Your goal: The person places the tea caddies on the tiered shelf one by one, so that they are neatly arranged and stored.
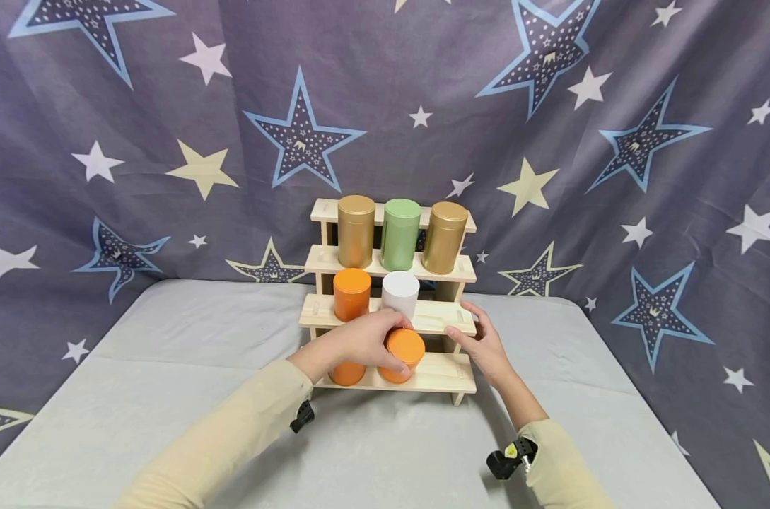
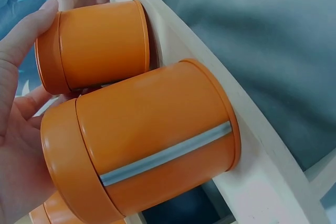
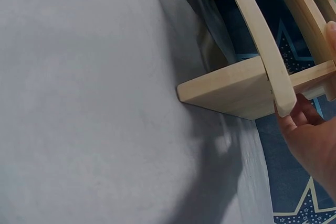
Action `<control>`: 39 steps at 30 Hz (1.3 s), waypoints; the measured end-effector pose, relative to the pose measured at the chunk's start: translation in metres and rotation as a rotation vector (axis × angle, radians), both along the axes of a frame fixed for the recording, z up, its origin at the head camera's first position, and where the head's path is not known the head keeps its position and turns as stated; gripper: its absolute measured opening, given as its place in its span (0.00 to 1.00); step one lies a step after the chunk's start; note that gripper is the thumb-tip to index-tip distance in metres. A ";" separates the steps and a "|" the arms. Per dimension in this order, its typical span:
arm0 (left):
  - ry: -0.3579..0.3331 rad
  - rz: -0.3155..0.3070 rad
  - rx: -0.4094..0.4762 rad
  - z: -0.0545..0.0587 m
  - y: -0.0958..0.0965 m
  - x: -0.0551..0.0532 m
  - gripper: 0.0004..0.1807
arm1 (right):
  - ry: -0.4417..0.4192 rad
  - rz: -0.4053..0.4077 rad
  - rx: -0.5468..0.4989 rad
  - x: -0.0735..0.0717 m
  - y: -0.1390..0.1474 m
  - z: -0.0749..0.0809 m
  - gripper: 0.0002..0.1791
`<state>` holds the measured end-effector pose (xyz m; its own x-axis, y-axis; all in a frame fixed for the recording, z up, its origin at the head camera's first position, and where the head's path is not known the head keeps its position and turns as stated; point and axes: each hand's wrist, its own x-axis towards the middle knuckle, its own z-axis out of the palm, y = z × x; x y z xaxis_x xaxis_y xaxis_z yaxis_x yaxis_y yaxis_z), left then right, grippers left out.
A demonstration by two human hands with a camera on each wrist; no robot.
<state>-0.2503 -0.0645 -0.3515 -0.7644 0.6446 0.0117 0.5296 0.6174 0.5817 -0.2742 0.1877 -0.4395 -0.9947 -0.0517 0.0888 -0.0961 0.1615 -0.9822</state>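
Observation:
My left hand (image 1: 365, 341) grips an orange canister (image 1: 406, 348) from the side, at the lowest board (image 1: 445, 371) of a stepped wooden display rack. In the left wrist view, thumb and fingers reach around the lid end of this canister (image 2: 102, 48). Beside it stands another orange canister (image 2: 147, 135) with a silver stripe, partly hidden behind my hand in the head view. At the rack's right end, my right hand (image 1: 486, 345) holds the second board (image 1: 442, 317) from the bottom, thumb at its front edge. The right wrist view shows fingers (image 3: 300, 113) tucked behind the board's end.
On the second board stand an orange canister (image 1: 351, 293) and a white one (image 1: 400, 291). One tier up are two gold canisters (image 1: 356, 233) and a green one (image 1: 400, 237) between them. A star-patterned curtain (image 1: 385, 92) hangs behind the grey-covered table (image 1: 372, 452).

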 end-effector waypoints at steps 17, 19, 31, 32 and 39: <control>0.084 -0.007 -0.102 0.002 -0.003 0.003 0.36 | -0.006 -0.001 -0.007 0.001 0.000 -0.001 0.36; 0.093 -0.003 -0.110 0.001 -0.003 0.003 0.36 | -0.006 -0.001 -0.008 0.001 0.000 -0.001 0.36; 0.115 -0.003 -0.117 0.001 -0.004 0.004 0.35 | -0.006 0.002 -0.002 0.000 0.000 -0.001 0.36; 0.116 -0.002 -0.117 0.002 -0.005 0.005 0.35 | -0.005 0.003 -0.004 0.000 0.000 -0.001 0.36; 0.134 -0.004 -0.112 0.005 -0.006 0.008 0.35 | -0.005 -0.002 0.001 0.001 0.000 0.001 0.36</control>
